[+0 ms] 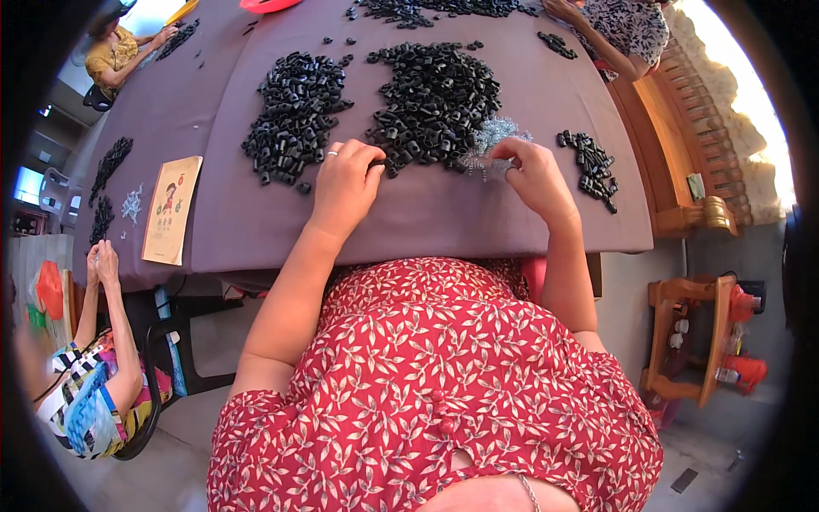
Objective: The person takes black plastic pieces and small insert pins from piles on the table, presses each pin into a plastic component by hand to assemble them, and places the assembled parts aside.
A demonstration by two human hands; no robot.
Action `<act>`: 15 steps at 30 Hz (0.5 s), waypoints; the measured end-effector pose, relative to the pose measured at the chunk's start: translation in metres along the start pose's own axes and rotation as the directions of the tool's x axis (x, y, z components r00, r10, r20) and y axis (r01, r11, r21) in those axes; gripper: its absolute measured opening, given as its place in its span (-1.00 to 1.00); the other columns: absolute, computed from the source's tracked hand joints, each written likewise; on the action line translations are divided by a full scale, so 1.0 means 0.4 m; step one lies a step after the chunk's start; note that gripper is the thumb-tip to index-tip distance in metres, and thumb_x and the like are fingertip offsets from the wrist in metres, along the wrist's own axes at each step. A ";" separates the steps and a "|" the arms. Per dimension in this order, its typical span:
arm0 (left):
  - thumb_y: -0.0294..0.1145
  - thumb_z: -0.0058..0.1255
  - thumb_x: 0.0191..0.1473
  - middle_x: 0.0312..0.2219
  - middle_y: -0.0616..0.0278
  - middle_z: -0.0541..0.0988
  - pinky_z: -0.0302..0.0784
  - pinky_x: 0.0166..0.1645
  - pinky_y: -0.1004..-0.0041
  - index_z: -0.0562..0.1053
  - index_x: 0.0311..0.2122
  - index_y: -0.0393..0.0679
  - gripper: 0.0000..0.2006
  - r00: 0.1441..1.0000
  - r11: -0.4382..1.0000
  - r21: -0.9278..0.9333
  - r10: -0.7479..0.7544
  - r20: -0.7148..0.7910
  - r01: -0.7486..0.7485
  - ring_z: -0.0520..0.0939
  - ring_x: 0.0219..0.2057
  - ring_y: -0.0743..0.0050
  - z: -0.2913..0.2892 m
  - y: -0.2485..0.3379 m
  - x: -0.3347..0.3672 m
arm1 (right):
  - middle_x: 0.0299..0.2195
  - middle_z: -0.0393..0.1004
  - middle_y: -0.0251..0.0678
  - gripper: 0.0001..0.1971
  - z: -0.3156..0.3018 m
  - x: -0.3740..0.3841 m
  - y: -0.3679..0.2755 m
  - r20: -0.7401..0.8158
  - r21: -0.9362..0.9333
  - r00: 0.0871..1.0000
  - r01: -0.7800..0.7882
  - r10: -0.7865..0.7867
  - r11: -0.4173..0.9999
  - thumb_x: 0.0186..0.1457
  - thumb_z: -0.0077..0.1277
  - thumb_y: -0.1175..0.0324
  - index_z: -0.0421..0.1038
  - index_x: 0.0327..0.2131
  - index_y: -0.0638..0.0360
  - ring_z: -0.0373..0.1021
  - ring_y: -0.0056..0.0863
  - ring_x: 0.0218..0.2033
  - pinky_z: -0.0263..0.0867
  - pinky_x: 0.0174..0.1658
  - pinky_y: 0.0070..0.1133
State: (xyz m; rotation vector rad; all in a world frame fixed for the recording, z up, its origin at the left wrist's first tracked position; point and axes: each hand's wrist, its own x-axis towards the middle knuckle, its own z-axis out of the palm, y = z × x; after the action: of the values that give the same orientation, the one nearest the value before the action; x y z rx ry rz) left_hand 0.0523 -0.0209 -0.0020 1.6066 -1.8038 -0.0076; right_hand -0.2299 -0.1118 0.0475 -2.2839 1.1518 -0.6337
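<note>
My left hand (345, 186) is closed at the near edge of the heaps, its fingertips pinching a small black plastic piece (378, 163). Just beyond it lie two large heaps of similar pieces, a left heap (294, 111) and a right heap (437, 98). My right hand (539, 181) has thumb and fingers curled together over a pile of small silvery coils (499, 132), which look like springs, beside the right heap. Whatever those fingers hold is hidden. A smaller group of black pieces (589, 169) lies to the right of this hand.
A booklet (171, 209) rests on the brown tablecloth (230, 213) at left, near another silvery pile (132, 205). One person (107, 375) sits at the left; others (119, 60) work at the far corners. A wooden bench (665, 128) runs along the right, with a small wooden rack (691, 341) nearer.
</note>
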 end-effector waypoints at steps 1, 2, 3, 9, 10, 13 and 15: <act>-0.48 0.14 -0.01 -0.32 0.18 0.54 0.43 -0.07 0.26 0.54 -0.29 -0.15 -0.87 1.000 1.000 0.004 0.004 0.003 -0.004 0.51 -0.19 0.12 0.000 -0.001 0.001 | -0.38 0.54 -0.16 -0.73 -0.002 0.000 -0.001 -0.005 -0.024 1.000 -0.015 0.015 1.000 -0.16 -0.06 0.64 0.49 -0.29 0.29 0.44 -0.37 -0.38 0.36 -0.23 -0.49; -0.48 0.14 -0.01 -0.32 0.18 0.54 0.43 -0.07 0.26 0.54 -0.29 -0.15 -0.87 1.000 1.000 0.005 0.005 0.003 -0.006 0.51 -0.19 0.12 0.000 -0.001 0.001 | -0.38 0.53 -0.15 -0.73 -0.002 0.000 -0.001 -0.010 -0.048 0.999 -0.031 0.030 0.998 -0.16 -0.05 0.63 0.48 -0.29 0.28 0.45 -0.33 -0.37 0.37 -0.22 -0.47; -0.48 0.13 -0.01 -0.32 0.18 0.54 0.43 -0.07 0.26 0.54 -0.29 -0.15 -0.87 1.000 1.000 0.003 0.002 0.000 -0.002 0.51 -0.19 0.12 0.001 0.000 0.000 | -0.38 0.53 -0.15 -0.73 0.005 0.001 -0.001 -0.011 -0.046 0.999 -0.031 0.030 0.998 -0.16 -0.05 0.63 0.48 -0.29 0.28 0.45 -0.33 -0.37 0.37 -0.22 -0.47; -0.47 0.14 -0.01 -0.34 0.16 0.56 0.46 -0.10 0.25 0.55 -0.29 -0.16 -0.87 0.998 0.996 -0.084 0.006 -0.060 -0.011 0.53 -0.24 0.09 0.008 -0.003 0.003 | -0.37 0.49 -0.10 -0.78 0.057 0.003 0.005 -0.032 -0.284 0.997 0.060 -0.073 0.957 -0.16 -0.01 0.56 0.42 -0.33 0.29 0.45 -0.09 -0.28 0.35 -0.18 -0.32; -0.47 0.14 0.00 -0.33 0.14 0.57 0.48 -0.12 0.25 0.54 -0.28 -0.18 -0.86 0.997 0.987 -0.160 -0.028 -0.078 0.015 0.55 -0.26 0.07 0.009 -0.001 0.004 | -0.36 0.48 -0.10 -0.79 0.055 0.002 0.001 -0.018 -0.310 0.999 0.037 -0.044 0.950 -0.17 -0.01 0.56 0.42 -0.34 0.29 0.44 -0.08 -0.26 0.34 -0.17 -0.31; -0.47 0.13 0.06 -0.35 0.14 0.60 0.52 -0.20 0.35 0.54 -0.26 -0.22 -0.87 0.983 0.935 -0.322 -0.175 -0.062 0.146 0.62 -0.33 0.22 0.007 0.011 0.006 | -0.33 0.48 -0.09 -0.79 0.031 -0.004 -0.023 0.048 -0.332 0.999 0.010 0.006 0.943 -0.16 0.02 0.54 0.45 -0.33 0.28 0.43 -0.07 -0.22 0.34 -0.15 -0.29; -0.49 0.11 0.09 -0.33 0.20 0.61 0.52 -0.22 0.46 0.52 -0.24 -0.24 -0.88 0.969 0.880 -0.418 -0.249 -0.003 0.225 0.62 -0.34 0.42 0.000 0.015 0.008 | -0.31 0.48 -0.08 -0.78 0.021 -0.009 -0.030 0.100 -0.330 0.994 0.005 0.030 0.944 -0.15 0.04 0.51 0.47 -0.32 0.26 0.43 -0.06 -0.20 0.33 -0.13 -0.27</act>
State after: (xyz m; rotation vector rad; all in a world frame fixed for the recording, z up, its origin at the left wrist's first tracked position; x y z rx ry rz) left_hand 0.0473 -0.0223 0.0020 1.4845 -1.4296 -0.4289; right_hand -0.2197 -0.1009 0.0477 -2.5494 1.3017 -0.3285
